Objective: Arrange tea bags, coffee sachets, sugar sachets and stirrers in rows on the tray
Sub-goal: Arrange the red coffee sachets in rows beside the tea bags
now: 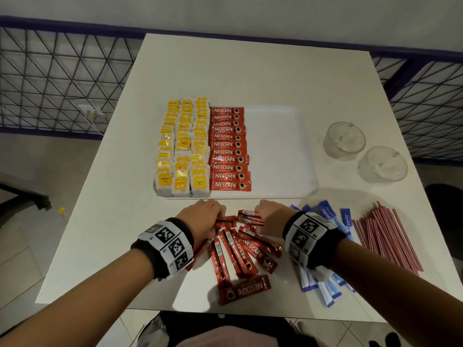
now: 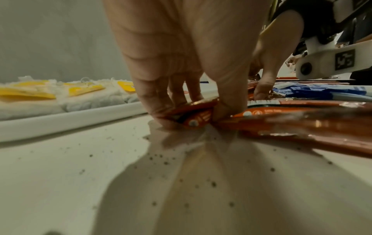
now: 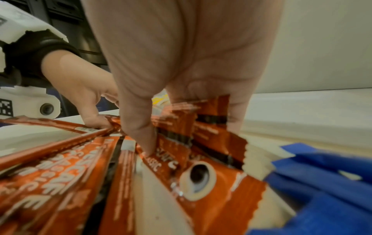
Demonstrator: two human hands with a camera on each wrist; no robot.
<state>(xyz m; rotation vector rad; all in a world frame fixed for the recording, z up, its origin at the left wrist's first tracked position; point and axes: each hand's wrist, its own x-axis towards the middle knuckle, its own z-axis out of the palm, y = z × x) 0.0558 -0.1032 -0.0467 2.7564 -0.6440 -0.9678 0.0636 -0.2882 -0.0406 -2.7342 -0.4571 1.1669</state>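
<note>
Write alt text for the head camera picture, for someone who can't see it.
Two hands, left hand and right hand, gather loose red coffee sachets on a white table. Behind them a white tray holds rows of yellow tea bags and a row of coffee sachets. Blue sugar sachets, red stirrers and two glass cups lie to the right.

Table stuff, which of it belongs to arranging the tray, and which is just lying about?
Part of the job:
tray
tea bags
coffee sachets in a row
loose coffee sachets, which both hands, left and right, are gathering
blue sugar sachets
stirrers

Just lying about:
two upturned glass cups
wire fence
</note>
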